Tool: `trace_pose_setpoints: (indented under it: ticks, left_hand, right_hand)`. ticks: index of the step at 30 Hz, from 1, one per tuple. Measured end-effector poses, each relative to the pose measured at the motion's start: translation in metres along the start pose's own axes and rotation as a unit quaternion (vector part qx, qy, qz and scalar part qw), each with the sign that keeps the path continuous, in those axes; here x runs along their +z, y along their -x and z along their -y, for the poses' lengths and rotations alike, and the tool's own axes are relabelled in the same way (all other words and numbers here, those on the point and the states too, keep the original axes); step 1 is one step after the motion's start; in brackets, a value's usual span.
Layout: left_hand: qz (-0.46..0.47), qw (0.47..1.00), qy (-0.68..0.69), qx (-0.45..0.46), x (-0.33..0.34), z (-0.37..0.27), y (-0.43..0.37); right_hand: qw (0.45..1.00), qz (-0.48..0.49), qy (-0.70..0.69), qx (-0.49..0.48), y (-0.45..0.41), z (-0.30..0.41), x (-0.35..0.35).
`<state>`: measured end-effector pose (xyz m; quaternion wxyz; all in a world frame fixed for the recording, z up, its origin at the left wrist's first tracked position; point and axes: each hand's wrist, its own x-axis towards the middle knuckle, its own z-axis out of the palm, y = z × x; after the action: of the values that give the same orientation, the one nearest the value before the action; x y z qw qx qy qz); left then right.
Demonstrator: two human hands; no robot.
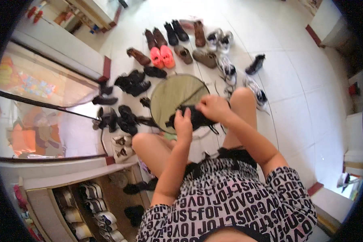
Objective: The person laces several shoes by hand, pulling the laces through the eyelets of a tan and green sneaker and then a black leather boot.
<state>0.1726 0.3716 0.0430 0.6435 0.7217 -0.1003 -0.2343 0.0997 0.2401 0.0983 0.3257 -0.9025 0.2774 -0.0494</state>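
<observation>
In the head view my left hand [183, 124] grips one end of a black shoe [195, 116] with dark laces. My right hand [213, 107] is at the shoe's other side, with its fingers bent together and blurred; it seems to pinch a lace, though this is hard to tell. The shoe is held over a round, olive-coloured surface with a dark rim [175, 90], which lies between my knees. A dark strand crosses that surface towards my right hand, and loose laces hang below the shoe.
Many shoes stand on the white tiled floor [287, 75]: coral-pink shoes [162, 57], brown boots [199, 34], black boots [179, 30] and white-and-black sneakers [257, 92]. A wooden shoe rack [42, 199] holding several pairs is at the lower left, below a glass-fronted panel [42, 130].
</observation>
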Motion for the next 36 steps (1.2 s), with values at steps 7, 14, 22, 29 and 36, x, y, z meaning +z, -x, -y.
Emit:
trace_pose_setpoints:
  ticks: [7,14,22,29,36]
  left_hand:
    - [0.017,0.996,-0.085,-0.007,0.004,0.003,-0.004]
    - [-0.017,0.995,-0.087,0.053,-0.011,0.025,-0.010]
    - [-0.001,0.992,-0.120,0.024,-0.007,0.008,0.005]
    - [-0.021,0.997,-0.079,0.016,-0.002,0.009,0.003]
    - [0.031,0.998,-0.059,0.002,-0.003,-0.003,-0.001]
  right_hand:
    - [0.998,-0.055,0.035,-0.022,0.010,0.002,0.025]
    - [0.992,0.093,-0.083,-0.024,-0.004,-0.001,0.022]
    - [0.793,-0.089,-0.601,0.049,-0.045,-0.050,-0.063]
    - [0.595,-0.409,-0.691,0.046,-0.033,-0.165,-0.190]
    - [0.625,-0.415,-0.660,0.048,-0.021,-0.165,-0.156]
